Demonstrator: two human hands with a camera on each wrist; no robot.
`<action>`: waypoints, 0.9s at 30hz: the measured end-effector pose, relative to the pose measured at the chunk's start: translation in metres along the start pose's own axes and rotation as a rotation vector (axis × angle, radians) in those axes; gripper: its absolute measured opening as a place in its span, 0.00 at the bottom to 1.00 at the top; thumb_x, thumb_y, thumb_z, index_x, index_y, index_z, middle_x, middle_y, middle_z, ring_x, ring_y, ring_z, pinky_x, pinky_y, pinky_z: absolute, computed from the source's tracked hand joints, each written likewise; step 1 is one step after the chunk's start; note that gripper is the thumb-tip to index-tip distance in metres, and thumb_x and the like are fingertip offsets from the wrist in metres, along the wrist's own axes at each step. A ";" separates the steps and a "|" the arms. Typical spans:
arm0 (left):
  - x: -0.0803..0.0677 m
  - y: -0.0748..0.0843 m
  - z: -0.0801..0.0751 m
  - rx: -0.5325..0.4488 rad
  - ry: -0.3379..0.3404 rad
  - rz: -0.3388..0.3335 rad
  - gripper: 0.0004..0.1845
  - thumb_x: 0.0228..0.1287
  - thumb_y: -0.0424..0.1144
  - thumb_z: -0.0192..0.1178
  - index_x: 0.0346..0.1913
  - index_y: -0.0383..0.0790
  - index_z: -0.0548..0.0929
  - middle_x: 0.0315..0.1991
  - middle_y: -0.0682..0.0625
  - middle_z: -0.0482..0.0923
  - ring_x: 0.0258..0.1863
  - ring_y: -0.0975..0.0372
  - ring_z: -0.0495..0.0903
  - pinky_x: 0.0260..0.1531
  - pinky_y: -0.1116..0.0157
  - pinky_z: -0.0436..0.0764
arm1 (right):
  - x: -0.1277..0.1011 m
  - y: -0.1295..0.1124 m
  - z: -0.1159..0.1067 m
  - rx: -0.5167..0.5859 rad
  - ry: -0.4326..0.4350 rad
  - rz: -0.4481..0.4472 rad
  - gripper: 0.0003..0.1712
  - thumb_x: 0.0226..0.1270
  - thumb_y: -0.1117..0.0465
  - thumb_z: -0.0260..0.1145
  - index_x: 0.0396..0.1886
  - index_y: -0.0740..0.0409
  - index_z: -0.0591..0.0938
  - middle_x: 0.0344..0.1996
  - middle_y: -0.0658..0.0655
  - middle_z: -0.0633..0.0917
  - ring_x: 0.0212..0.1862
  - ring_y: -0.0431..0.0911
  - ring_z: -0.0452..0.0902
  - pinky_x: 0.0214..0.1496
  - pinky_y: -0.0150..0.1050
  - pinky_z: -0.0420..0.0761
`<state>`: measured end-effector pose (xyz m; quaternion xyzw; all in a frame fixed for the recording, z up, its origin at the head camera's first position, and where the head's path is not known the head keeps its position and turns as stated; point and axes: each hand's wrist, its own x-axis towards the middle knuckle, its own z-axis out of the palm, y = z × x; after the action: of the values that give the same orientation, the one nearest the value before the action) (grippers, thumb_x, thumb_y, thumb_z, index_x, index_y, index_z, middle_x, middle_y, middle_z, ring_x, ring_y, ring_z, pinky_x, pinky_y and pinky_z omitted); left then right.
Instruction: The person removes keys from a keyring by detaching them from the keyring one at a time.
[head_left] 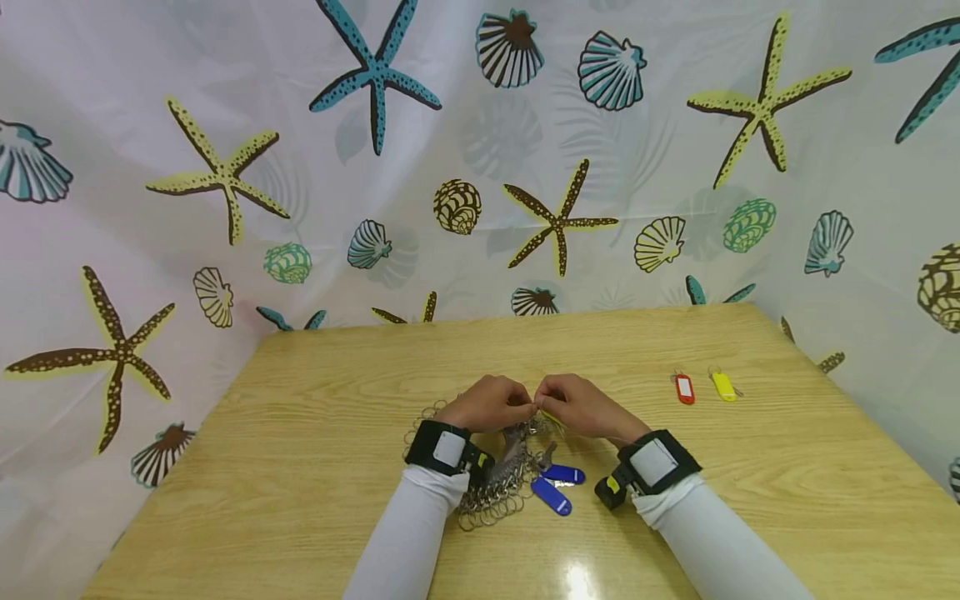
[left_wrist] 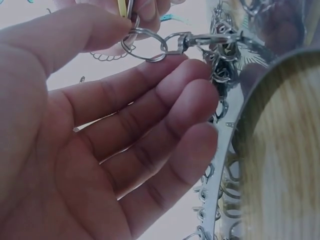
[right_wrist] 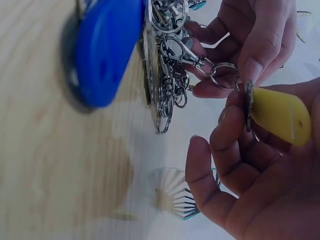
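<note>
My left hand (head_left: 491, 403) pinches a metal split ring (left_wrist: 144, 46) at the thumb tip. From this ring a swivel clasp (left_wrist: 210, 40) runs to a bunch of metal clasps and rings (head_left: 491, 496) lying under my left wrist. Close against the left fingertips, my right hand (head_left: 581, 407) holds a yellow key tag (right_wrist: 281, 115) by its ring end. The tag's ring and the split ring meet at the fingertips, where fingers partly hide them. Two blue key tags (head_left: 551, 496) with keys lie on the table just below the hands.
A red key tag (head_left: 685, 389) and another yellow key tag (head_left: 723, 386) lie apart on the wooden table (head_left: 337, 417), at the right. A patterned cloth (head_left: 420, 250) hangs behind the table and along its sides.
</note>
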<state>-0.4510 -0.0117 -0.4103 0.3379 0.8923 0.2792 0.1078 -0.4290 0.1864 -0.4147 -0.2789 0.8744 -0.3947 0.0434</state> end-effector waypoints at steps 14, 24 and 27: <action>0.001 0.000 -0.002 0.015 0.018 0.003 0.12 0.70 0.43 0.57 0.39 0.41 0.87 0.28 0.52 0.83 0.23 0.67 0.77 0.27 0.69 0.74 | 0.001 -0.001 -0.004 -0.010 -0.006 0.000 0.08 0.75 0.64 0.54 0.38 0.60 0.80 0.32 0.54 0.80 0.31 0.44 0.70 0.36 0.39 0.71; 0.000 0.001 -0.001 0.005 0.021 -0.006 0.07 0.67 0.40 0.62 0.42 0.41 0.87 0.32 0.55 0.82 0.29 0.68 0.79 0.31 0.70 0.77 | 0.000 -0.003 -0.001 -0.046 0.048 0.059 0.08 0.74 0.64 0.56 0.38 0.61 0.80 0.32 0.55 0.81 0.32 0.44 0.71 0.38 0.40 0.71; -0.001 0.001 0.001 0.004 0.019 -0.002 0.06 0.65 0.39 0.63 0.40 0.42 0.86 0.32 0.55 0.82 0.30 0.68 0.78 0.32 0.70 0.77 | -0.001 0.000 0.001 -0.075 0.098 0.069 0.07 0.73 0.64 0.57 0.36 0.61 0.80 0.30 0.54 0.80 0.30 0.43 0.70 0.36 0.39 0.70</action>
<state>-0.4496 -0.0116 -0.4103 0.3346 0.8942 0.2806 0.0988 -0.4282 0.1864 -0.4151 -0.2305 0.8987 -0.3731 0.0038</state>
